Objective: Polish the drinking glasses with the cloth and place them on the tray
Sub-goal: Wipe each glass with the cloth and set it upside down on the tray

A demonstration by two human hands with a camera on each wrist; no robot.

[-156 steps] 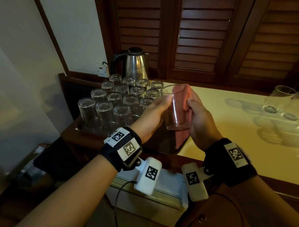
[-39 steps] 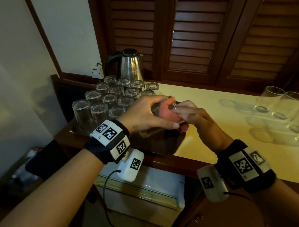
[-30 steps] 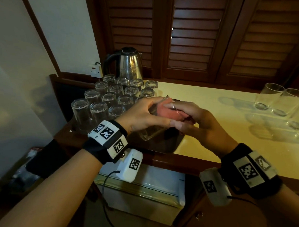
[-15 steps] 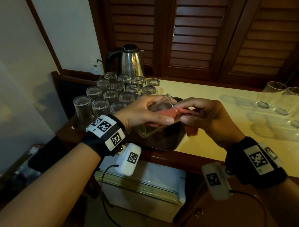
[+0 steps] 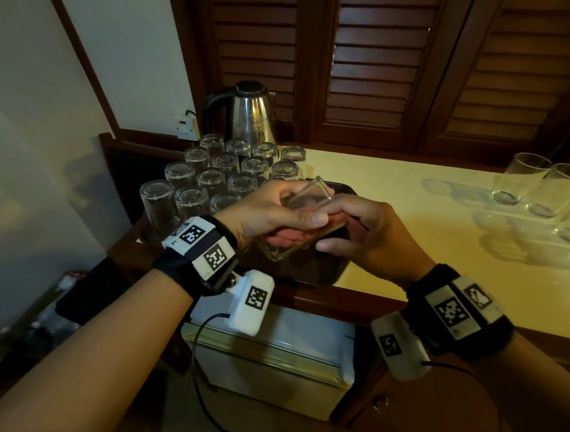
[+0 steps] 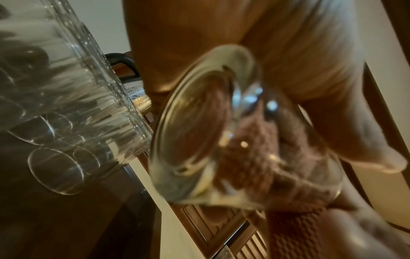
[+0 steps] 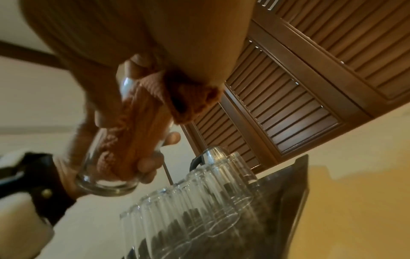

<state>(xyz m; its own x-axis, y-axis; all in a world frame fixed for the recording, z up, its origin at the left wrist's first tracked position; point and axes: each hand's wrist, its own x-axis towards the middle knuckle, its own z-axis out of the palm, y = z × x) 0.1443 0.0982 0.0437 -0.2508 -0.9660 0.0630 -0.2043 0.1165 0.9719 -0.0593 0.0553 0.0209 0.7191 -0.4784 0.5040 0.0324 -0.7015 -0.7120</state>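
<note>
Head view: both hands (image 5: 313, 217) work pink cloth (image 5: 286, 237) inside tilted glass (image 5: 296, 229).

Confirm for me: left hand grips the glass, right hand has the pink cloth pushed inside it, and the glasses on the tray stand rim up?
Not quite. The glasses on the tray stand rim down, bases up, as the head view shows. The left hand does grip the glass, and the right hand pushes the pink cloth inside.

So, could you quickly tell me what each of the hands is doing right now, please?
Left hand: grips the tilted glass around its side.
Right hand: holds the pink cloth, pushed inside the glass.
</note>
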